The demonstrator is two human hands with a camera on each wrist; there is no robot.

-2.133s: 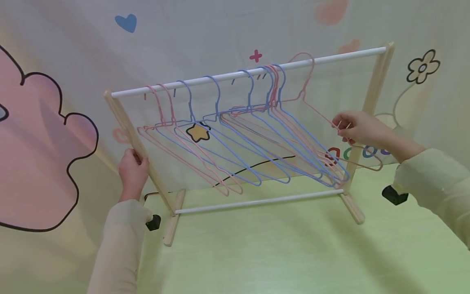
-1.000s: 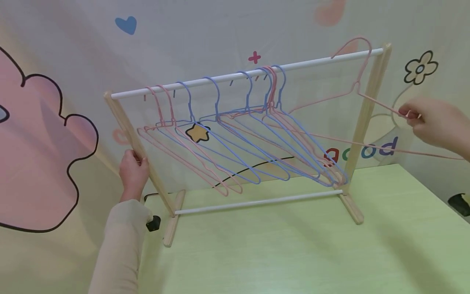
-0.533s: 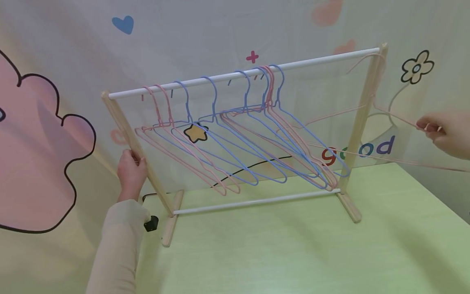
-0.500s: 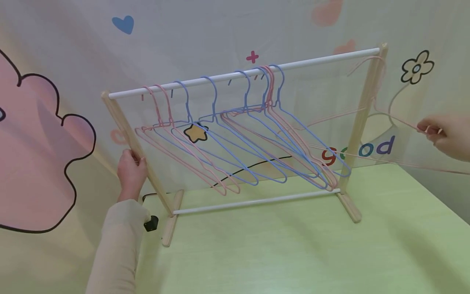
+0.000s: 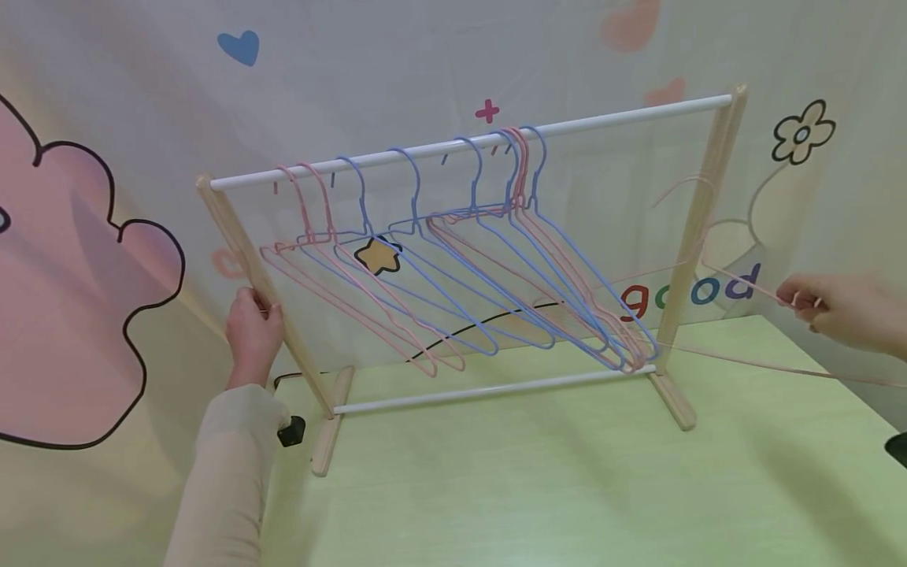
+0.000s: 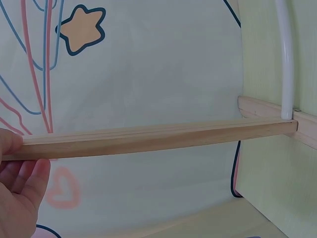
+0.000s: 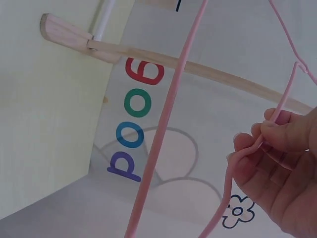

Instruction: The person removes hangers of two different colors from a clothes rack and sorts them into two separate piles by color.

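While the rack [image 5: 496, 389] is gripped, one pink hanger [image 7: 165, 119] is held off the rail [image 5: 623, 116]

At left, the left post [image 6: 158, 141] is grasped by the left grip [image 5: 253, 335]. Along the rail, pink and blue hangers [image 5: 474, 201] are hung, that part apparently done. By the right post [image 5: 678, 303], the pink hanger is pinched by the right grip [image 5: 846, 311], its top below the rail. Only this one seems unsettled; whether hanging or removal is intended cannot be told.

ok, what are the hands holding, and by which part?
Right hand: a pink hanger, by one sloping shoulder. Left hand: the rack's left upright, near mid-height.
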